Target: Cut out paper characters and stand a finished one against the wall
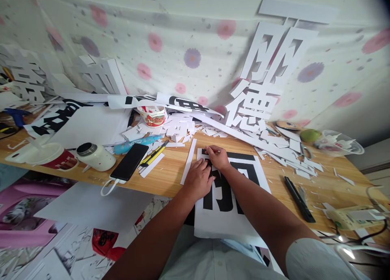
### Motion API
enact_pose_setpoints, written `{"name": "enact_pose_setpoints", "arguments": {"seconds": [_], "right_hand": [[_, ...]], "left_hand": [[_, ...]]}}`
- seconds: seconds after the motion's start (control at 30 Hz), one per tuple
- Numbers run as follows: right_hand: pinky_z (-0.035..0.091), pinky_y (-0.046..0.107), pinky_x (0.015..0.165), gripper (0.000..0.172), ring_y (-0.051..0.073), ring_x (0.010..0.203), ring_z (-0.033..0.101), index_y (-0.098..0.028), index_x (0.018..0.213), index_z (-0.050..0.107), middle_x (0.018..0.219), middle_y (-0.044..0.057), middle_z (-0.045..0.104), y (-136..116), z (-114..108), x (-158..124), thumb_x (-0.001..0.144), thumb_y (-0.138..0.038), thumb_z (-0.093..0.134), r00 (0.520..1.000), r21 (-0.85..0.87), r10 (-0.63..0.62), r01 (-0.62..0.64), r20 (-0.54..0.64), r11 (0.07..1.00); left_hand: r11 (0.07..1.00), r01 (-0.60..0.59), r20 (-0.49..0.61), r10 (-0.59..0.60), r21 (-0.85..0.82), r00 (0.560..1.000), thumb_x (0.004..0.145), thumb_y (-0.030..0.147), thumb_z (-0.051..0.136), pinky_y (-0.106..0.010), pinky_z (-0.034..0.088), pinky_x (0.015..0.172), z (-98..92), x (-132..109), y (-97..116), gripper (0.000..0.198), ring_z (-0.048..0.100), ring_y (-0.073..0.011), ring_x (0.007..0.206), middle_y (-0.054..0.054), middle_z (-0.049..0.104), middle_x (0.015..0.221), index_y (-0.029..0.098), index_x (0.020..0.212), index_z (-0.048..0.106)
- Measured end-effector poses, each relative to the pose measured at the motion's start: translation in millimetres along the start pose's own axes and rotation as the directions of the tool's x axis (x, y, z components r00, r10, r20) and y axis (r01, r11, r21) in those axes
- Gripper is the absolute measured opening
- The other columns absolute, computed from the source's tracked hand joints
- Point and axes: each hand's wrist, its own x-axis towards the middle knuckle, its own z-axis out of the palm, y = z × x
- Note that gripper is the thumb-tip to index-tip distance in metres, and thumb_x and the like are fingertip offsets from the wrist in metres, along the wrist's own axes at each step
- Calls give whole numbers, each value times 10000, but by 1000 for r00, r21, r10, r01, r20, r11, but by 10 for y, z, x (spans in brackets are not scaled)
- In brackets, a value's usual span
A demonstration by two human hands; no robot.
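A white sheet printed with a bold black character (pixel 222 192) lies at the table's front edge, its lower part reaching past it. On the left side of this sheet my left hand (pixel 198 180) rests flat with its fingers stretched out. Just above it, my right hand (pixel 217 158) is closed round a slim dark reddish pen-like tool (pixel 216 151). Its tip is hidden by the fingers, near the sheet's upper left corner. A narrow white strip (pixel 189 161) lies left of the sheet.
Left are a yellow utility knife (pixel 154 154), phone (pixel 130 162), white jar (pixel 96 156) and drink cup (pixel 53 155). A paper bowl (pixel 151 117) stands behind among white scraps. Right lie a black cutter (pixel 299 199) and power strip (pixel 355 216). White cut-out characters (pixel 276 52) lean against the wall.
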Motion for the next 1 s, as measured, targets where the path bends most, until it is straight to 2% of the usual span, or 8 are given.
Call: {"name": "enact_pose_setpoints", "arguments": {"seconds": [0.23, 0.4, 0.77, 0.9, 1.0], "right_hand": [[612, 366, 683, 471, 267, 776, 777, -229, 888, 816, 882, 93, 848, -9, 0, -1, 955, -673, 675, 1000, 21, 22, -22, -4, 1000], [602, 366, 680, 491, 267, 774, 769, -236, 886, 813, 883, 92, 843, -10, -5, 3, 957, -696, 659, 1000, 2, -1, 1, 3, 1000], [603, 360, 692, 465, 256, 764, 768, -225, 901, 827, 880, 89, 843, 9, -2, -2, 975, -650, 656, 1000, -8, -12, 12, -1, 1000], [608, 363, 698, 452, 257, 765, 769, -223, 889, 828, 877, 90, 841, 25, -2, -1, 979, -634, 661, 1000, -2, -18, 18, -2, 1000], [606, 361, 697, 450, 256, 761, 766, -220, 882, 829, 869, 90, 838, 16, -2, -3, 975, -627, 660, 1000, -6, -15, 15, -2, 1000]], "left_hand": [[1000, -6, -7, 6, 5, 1000, 1027, 336, 701, -630, 417, 1303, 2, -4, 8, 367, 510, -428, 1545, -220, 660, 1540, 148, 1336, 762], [1000, -7, 1, 7, 30, 1000, 1027, 348, 705, -596, 413, 1313, 9, -4, 8, 371, 518, -425, 1539, -215, 663, 1537, 133, 1324, 766], [1000, -5, -7, 5, 21, 1000, 1026, 347, 701, -612, 415, 1308, 0, -3, 16, 376, 517, -420, 1540, -209, 663, 1536, 152, 1342, 763], [999, -5, 3, 5, 40, 1000, 1022, 351, 713, -584, 407, 1323, -1, 0, 16, 394, 521, -430, 1537, -226, 662, 1537, 114, 1332, 769], [999, -13, -10, 14, 34, 1000, 1017, 344, 717, -607, 418, 1313, 5, 0, 12, 391, 529, -434, 1531, -229, 668, 1533, 122, 1335, 769]]}}
